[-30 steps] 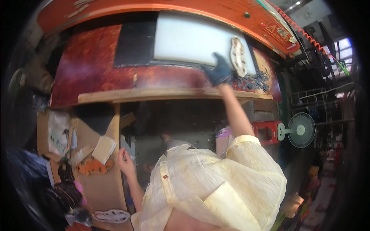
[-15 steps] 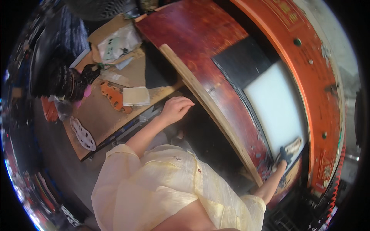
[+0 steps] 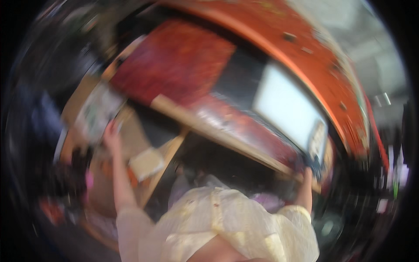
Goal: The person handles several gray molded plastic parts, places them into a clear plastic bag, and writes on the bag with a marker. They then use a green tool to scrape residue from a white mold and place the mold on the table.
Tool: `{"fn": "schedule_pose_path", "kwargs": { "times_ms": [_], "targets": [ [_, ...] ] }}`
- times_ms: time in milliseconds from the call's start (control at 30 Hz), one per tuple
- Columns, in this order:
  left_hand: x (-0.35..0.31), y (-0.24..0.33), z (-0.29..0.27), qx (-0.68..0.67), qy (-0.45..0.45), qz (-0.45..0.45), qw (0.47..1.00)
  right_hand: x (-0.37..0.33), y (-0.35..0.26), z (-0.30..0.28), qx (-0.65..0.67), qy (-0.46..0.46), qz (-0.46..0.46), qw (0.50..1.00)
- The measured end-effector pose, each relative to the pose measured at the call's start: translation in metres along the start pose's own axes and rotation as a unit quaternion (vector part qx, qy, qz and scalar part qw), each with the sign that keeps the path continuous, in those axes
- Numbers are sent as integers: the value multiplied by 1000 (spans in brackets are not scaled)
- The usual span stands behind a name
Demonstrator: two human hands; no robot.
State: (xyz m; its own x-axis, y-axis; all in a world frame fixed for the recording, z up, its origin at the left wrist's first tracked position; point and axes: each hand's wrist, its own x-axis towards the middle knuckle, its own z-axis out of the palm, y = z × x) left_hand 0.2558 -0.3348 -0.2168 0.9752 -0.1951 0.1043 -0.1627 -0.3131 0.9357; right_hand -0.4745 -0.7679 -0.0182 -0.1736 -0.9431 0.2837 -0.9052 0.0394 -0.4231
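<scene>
My left hand (image 3: 112,132) is over the side table at the edge of a clear plastic bag (image 3: 98,111), which lies in an opened cardboard box (image 3: 74,98). Motion smears its fingers, so I cannot make out whether they grip the bag. At the far right, my right hand (image 3: 313,165) wears a dark glove. Closed in it is a long, pale, shoe-shaped piece (image 3: 317,136), held over the lower right corner of a white board (image 3: 286,105).
The red bench top (image 3: 174,61) has a wooden rail (image 3: 218,135) along its near edge and a black sheet (image 3: 242,72) beside the board. Behind rises an orange machine beam (image 3: 301,56). On the side table lie a tan pad (image 3: 147,163) and an orange piece (image 3: 133,178).
My left hand has swung from in front of the body out to the plastic bag. The view has turned rightward and blurred. My right hand keeps the pale piece at the white board's corner.
</scene>
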Motion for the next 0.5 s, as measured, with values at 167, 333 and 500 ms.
{"fn": "schedule_pose_path", "kwargs": {
  "times_ms": [167,333,500],
  "targets": [
    [5,65,69,-156,-80,11,984,-21,-59,12,155,28,44,986],
    [-38,151,146,-125,-180,156,963,24,-163,-17,314,-11,29,949],
    [-89,193,185,-105,-280,256,919,125,-227,-56,97,125,-133,978]
  ]
}}
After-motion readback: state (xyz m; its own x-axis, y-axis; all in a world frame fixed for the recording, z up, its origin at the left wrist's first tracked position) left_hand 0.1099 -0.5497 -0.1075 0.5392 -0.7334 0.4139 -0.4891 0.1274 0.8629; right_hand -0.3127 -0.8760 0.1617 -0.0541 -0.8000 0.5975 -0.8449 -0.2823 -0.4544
